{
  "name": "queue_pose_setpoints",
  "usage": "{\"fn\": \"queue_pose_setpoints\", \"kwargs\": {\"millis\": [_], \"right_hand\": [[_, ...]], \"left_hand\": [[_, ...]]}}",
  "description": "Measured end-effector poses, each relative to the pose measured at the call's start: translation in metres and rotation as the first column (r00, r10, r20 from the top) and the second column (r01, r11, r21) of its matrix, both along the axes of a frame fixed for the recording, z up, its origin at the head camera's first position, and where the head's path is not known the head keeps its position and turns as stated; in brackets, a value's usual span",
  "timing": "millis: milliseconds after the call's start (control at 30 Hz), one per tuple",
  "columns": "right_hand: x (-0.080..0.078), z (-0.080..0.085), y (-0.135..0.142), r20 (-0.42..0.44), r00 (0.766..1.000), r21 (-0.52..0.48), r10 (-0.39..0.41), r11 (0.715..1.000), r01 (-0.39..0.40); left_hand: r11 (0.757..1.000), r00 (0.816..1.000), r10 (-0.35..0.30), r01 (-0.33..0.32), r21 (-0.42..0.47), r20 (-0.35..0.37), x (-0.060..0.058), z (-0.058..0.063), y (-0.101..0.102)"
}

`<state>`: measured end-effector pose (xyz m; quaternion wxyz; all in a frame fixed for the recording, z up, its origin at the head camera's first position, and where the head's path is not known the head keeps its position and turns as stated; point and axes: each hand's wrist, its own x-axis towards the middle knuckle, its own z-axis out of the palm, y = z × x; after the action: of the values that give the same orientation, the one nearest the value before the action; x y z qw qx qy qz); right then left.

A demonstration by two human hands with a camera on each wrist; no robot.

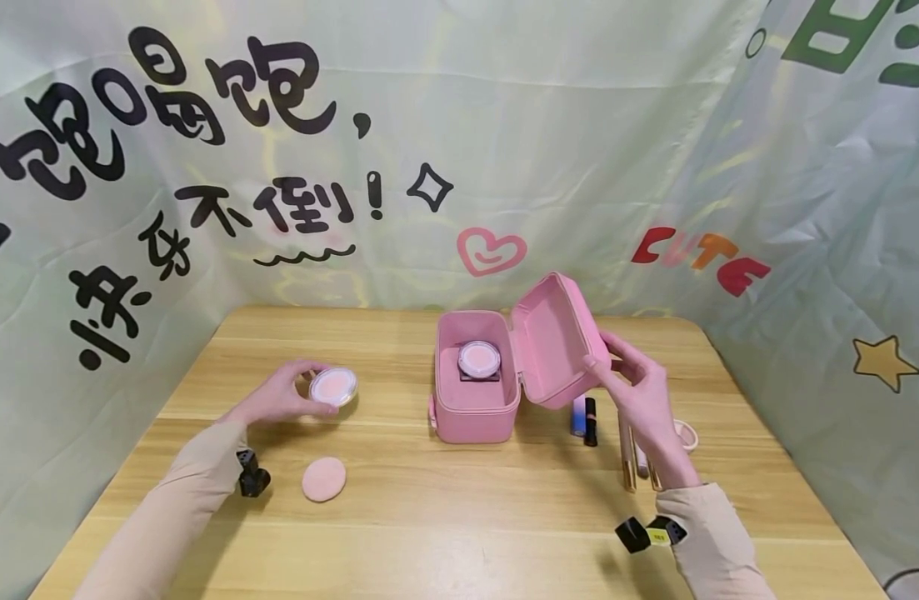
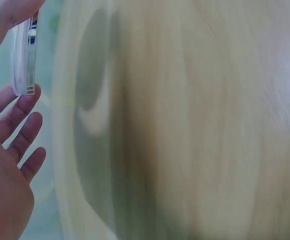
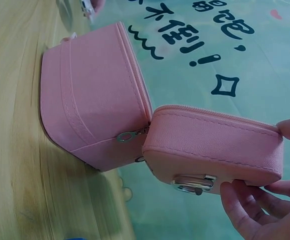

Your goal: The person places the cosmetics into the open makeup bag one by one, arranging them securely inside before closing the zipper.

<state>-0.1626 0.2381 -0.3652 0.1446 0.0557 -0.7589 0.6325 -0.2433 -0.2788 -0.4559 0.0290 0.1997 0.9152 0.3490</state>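
Observation:
My left hand (image 1: 285, 392) pinches a round clear-rimmed compact (image 1: 334, 387) with a pale pink face, raised over the left of the table; the left wrist view shows the compact (image 2: 24, 57) edge-on between thumb and fingers. At the centre stands a pink zippered cosmetic case (image 1: 476, 423). My right hand (image 1: 642, 396) grips the outer edge of its lid (image 1: 552, 337), which is swung out to the right. Inside the case lies another round compact (image 1: 479, 358) over a dark-edged flat item (image 1: 479, 377). The right wrist view shows a metal-trimmed fitting (image 3: 192, 184) on the lid's outside.
A pink round puff (image 1: 324, 479) lies in front of my left hand. Right of the case are a blue tube (image 1: 578, 415), a black tube (image 1: 591, 422) and gold-ended tubes (image 1: 628, 471), partly hidden by my right hand. A pale pink ring-shaped item (image 1: 686, 435) lies beyond them. Printed fabric (image 1: 579, 167) hangs behind.

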Motion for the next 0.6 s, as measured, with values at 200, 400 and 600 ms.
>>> {"fn": "queue_pose_setpoints", "kwargs": {"millis": [200,400,600], "right_hand": [[0.0,0.0,0.0,-0.004,1.0,-0.001,0.001,1.0,-0.001],[0.001,0.0,0.0,0.01,1.0,0.021,-0.006,1.0,0.006],[0.001,0.001,0.0,0.01,1.0,0.013,-0.003,1.0,0.003]], "left_hand": [[0.999,0.998,0.049,-0.049,-0.011,-0.046,0.0,0.015,0.018],[0.993,0.987,0.104,-0.11,-0.044,-0.12,0.002,0.025,0.034],[0.983,0.976,0.16,-0.171,-0.063,-0.149,0.001,0.031,0.047]]}}
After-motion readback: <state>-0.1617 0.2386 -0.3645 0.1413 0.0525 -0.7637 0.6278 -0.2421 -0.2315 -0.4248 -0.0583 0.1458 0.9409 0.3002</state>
